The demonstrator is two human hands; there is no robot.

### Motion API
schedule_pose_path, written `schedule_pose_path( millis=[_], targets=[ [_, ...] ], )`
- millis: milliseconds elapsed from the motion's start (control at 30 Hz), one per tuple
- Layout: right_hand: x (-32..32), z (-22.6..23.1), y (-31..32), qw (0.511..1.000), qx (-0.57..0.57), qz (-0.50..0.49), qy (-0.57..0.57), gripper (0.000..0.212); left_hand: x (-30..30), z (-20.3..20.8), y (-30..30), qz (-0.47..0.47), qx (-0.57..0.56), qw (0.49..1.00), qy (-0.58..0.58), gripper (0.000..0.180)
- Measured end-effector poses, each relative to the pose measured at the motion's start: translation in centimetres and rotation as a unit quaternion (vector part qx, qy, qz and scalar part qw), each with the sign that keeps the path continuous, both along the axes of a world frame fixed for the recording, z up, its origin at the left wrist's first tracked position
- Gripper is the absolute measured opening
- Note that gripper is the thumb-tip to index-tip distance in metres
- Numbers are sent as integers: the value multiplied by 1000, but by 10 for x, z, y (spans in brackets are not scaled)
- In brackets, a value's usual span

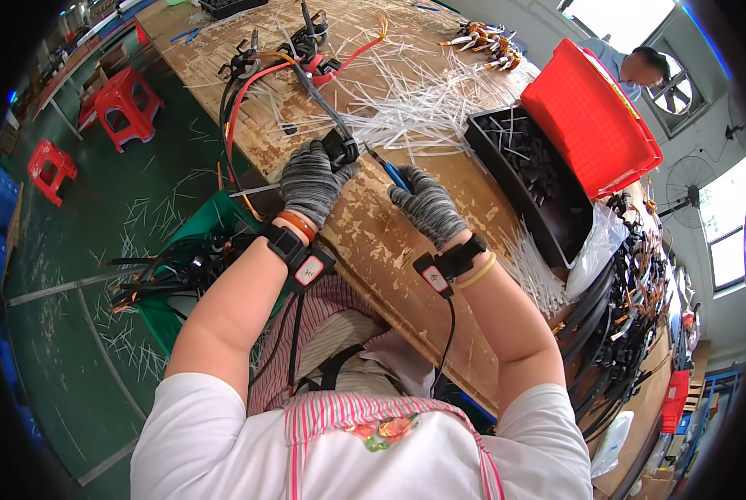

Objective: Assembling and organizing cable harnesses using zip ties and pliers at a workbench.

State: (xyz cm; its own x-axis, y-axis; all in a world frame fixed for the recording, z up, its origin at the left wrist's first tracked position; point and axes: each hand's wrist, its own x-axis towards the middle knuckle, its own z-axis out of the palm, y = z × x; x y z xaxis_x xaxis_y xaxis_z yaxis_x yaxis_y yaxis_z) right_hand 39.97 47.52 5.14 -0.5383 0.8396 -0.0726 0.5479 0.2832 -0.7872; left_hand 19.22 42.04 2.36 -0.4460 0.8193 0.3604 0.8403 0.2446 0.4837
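My left hand point(310, 185), in a grey knit glove, is closed around a black connector point(340, 147) at the end of a dark cable. That cable belongs to a wire harness point(300, 68) with red, orange and black wires, spread over the table's far left part. In my right hand point(429, 207), gloved the same way, are blue-handled pliers point(396, 175). Their dark narrow tip points at the connector, a short gap away. A white cable tie point(258, 191) sticks out to the left beside my left hand.
Loose white cable ties point(415, 104) cover the worn wooden table point(373, 242). At right stand a black tray point(519, 179) of small black parts and a red bin point(594, 117); a person point(631, 67) is behind. Black cables point(610, 333) pile up at right. Below left sits a green crate point(160, 312).
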Motion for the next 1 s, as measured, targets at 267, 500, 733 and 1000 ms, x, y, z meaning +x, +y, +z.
schedule_pose_path(
  millis=[267, 500, 733, 1000],
  targets=[
    [-8, -2, 2, 988, 115, 23, -98, 52, 5, 9, -5, 5, -19, 1000, -6, 62],
    [-11, 7, -6, 991, 105, 24, -79, 53, -1, 6, -5, 3, -25, 1000, -14, 62],
    [-33, -1, -1, 985, 146, 27, -88, 56, -2, 2, 0, -7, -6, 999, -49, 65],
    [-37, 11, 6, 972, -209, -43, 97, 45, -1, -4, -1, -5, 12, 1000, -23, 69]
  ],
)
